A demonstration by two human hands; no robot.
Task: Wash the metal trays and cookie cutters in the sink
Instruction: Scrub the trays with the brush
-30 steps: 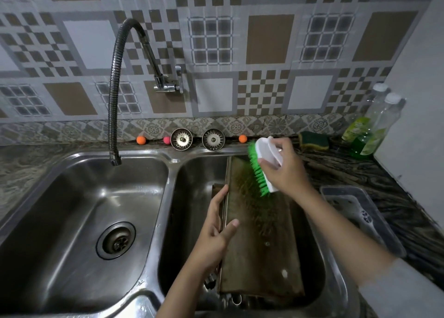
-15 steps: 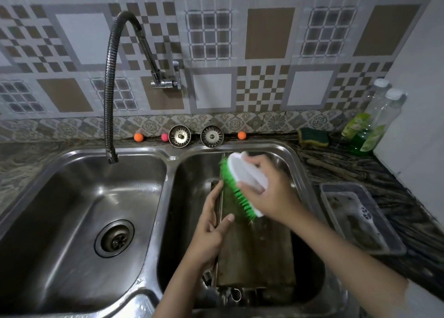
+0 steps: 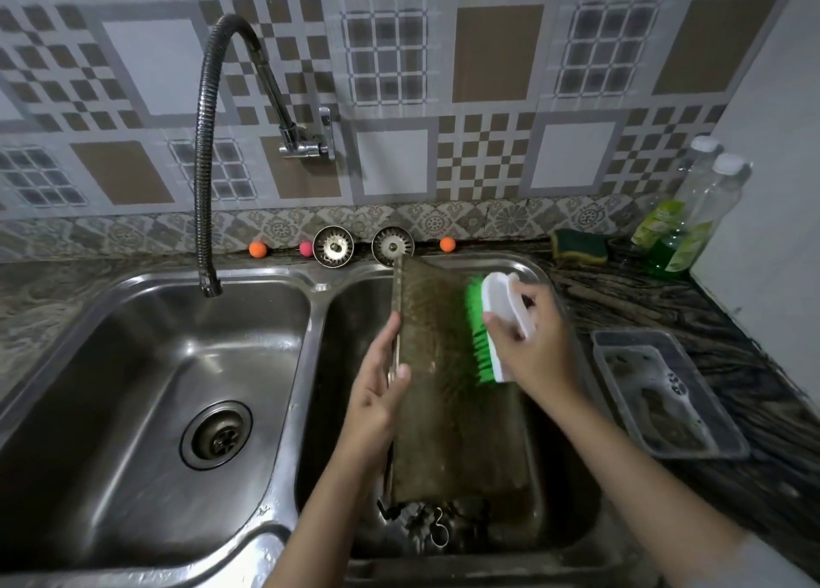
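Two hands do the job: my left hand (image 3: 377, 392) holds the edge of the dirty metal tray (image 3: 452, 392) standing tilted in the right sink (image 3: 572, 490) so it stays put, and my right hand (image 3: 528, 343) grips the green brush (image 3: 488, 325) to scrub it.

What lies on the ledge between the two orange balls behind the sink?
In the head view, between the left orange ball and the right orange ball lie a pink ball and two metal sink strainers.
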